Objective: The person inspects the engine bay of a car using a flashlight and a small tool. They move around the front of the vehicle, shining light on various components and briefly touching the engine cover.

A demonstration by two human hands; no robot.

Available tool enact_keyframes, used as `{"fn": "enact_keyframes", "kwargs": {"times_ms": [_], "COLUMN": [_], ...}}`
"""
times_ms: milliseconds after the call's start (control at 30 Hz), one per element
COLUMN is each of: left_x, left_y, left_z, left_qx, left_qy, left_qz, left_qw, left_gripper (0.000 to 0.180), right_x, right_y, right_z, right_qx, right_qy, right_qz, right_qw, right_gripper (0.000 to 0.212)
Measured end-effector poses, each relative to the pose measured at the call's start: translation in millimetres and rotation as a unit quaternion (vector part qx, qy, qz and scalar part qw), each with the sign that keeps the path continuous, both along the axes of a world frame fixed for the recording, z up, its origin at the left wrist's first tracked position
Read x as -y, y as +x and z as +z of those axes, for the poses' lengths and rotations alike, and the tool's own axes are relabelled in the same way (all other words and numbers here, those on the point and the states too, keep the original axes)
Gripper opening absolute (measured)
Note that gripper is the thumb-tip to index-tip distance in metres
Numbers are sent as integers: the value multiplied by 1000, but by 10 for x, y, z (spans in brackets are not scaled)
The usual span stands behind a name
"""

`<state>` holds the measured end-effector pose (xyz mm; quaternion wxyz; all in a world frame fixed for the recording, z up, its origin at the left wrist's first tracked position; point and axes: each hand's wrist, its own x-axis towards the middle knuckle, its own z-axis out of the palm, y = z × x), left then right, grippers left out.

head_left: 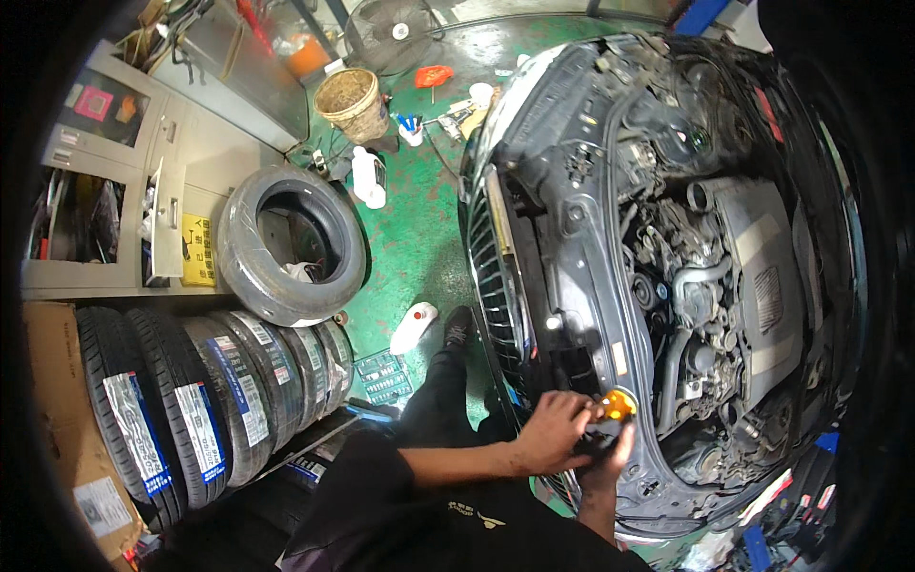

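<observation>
Over the front edge of the car's engine bay [686, 315], my two hands are close together around a small dark object with a glossy orange round face [618, 405]; its exact kind does not show. My right hand [610, 467] grips it from below, thumb up along its near side. From the left, my left hand [556, 431] reaches over it, fingers bent and pressed against its side. My palms and fingers hide much of its dark body. Just beneath lies the car's black front panel [596, 286], with the grille [491, 257] to its left.
Several tyres [205, 400] stand in a row at left, and another tyre [291, 246] lies by the cabinet [143, 181]. On the green floor are a white jug [413, 327], a white bottle [368, 177], a socket set [383, 378] and a dirty bucket [353, 105]. A fan [391, 33] stands behind.
</observation>
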<state>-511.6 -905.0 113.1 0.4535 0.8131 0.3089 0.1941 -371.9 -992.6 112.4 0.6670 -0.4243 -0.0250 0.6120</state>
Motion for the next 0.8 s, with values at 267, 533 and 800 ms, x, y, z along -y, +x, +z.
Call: {"fn": "enact_keyframes", "kwargs": {"times_ms": [267,533,800], "left_x": [-1043,-1673,-3334], "left_y": [-1327,-1818,-2278], "left_z": [131,55,-735], "left_qx": [70,9,14], "left_qy": [-26,-40,-191], "left_qz": [29,6,-16], "left_qw": [997,999,981], "left_gripper": [86,81,63], "right_x": [-1201,-1883,-3282], "right_y": [-740,-920,-1436], "right_z": [240,-84,-282], "right_qx": [194,79,130], "right_qy": [-103,-141,-192], "right_qz": [171,235,281], "right_qw": [960,959,931], "right_gripper": [38,50,59]}}
